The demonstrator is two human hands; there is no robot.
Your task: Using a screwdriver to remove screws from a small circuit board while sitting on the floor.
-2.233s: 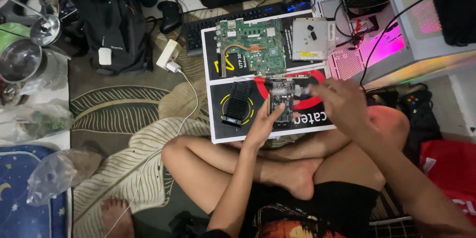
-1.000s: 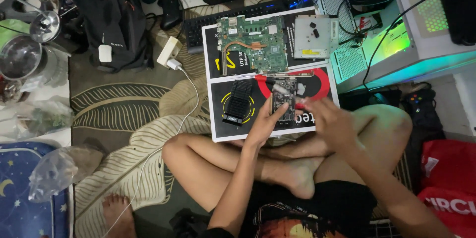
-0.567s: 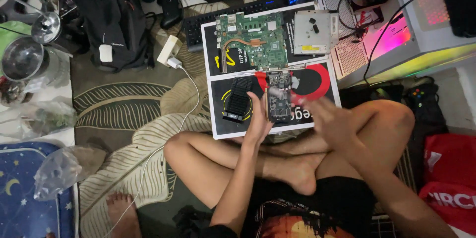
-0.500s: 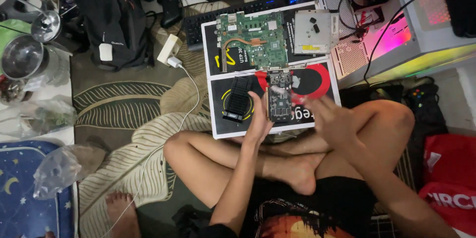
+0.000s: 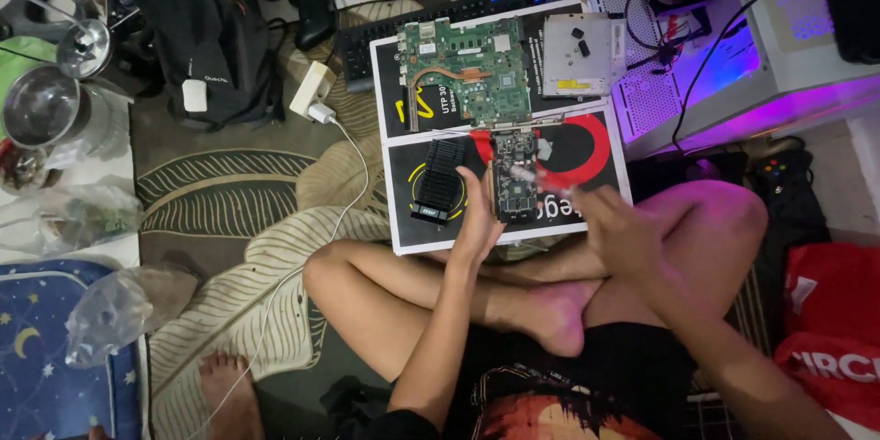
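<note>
A small dark circuit board (image 5: 515, 185) lies on a black, red and white box (image 5: 600, 191) on the floor in front of my crossed legs. My left hand (image 5: 478, 213) presses against the board's left edge and steadies it. My right hand (image 5: 621, 231) hovers to the right of the board, fingers pinched on a thin pale tool (image 5: 543, 176) whose blurred tip reaches over the board. A black finned heatsink (image 5: 440, 180) lies on the box just left of my left hand.
A green motherboard (image 5: 472, 82) and a silver drive (image 5: 577, 55) sit on the box's far half, with a keyboard (image 5: 458, 11) behind. An open computer case (image 5: 733, 64) glows purple at right. A backpack (image 5: 206, 37), white charger (image 5: 312, 92) and leaf-patterned mat (image 5: 229, 211) lie left.
My right hand has drawn back from over the small board toward my right knee. My left hand has stayed at the board's left edge. The case light went from pink and green to purple.
</note>
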